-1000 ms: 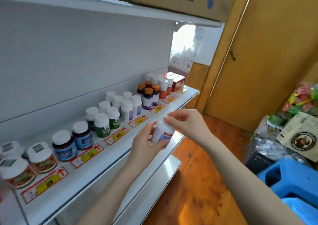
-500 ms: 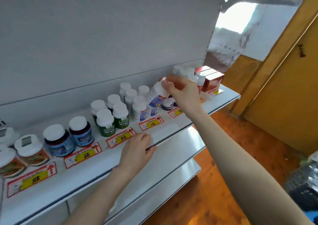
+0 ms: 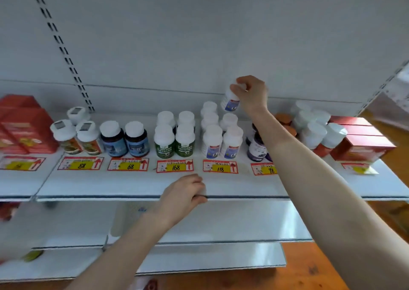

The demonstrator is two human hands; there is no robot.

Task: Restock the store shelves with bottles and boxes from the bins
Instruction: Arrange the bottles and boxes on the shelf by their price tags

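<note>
White metal store shelf (image 3: 221,185) against pale back panel (image 3: 199,35), lined with capped bottles (image 3: 164,139) behind price tags; landmark: red-and-yellow price tag marked 118 (image 3: 220,166); above and behind that tag, small white plastic bottle with blue-and-red label (image 3: 231,100), tilted, clear of the shelf, over its matching row; pinched round the cap from above by right hand (image 3: 252,92); below and left of the tag, left hand (image 3: 183,192), fingers curled over the shelf's front lip; likely light, rigid, smooth; best held by the cap, lowered gently to avoid toppling neighbours.

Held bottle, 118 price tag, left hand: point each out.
held bottle (image 3: 230,102), head view, on its label.
118 price tag (image 3: 220,169), head view, on the yellow patch.
left hand (image 3: 181,194), head view, on its back, gripping the shelf edge (image 3: 110,197).
</note>
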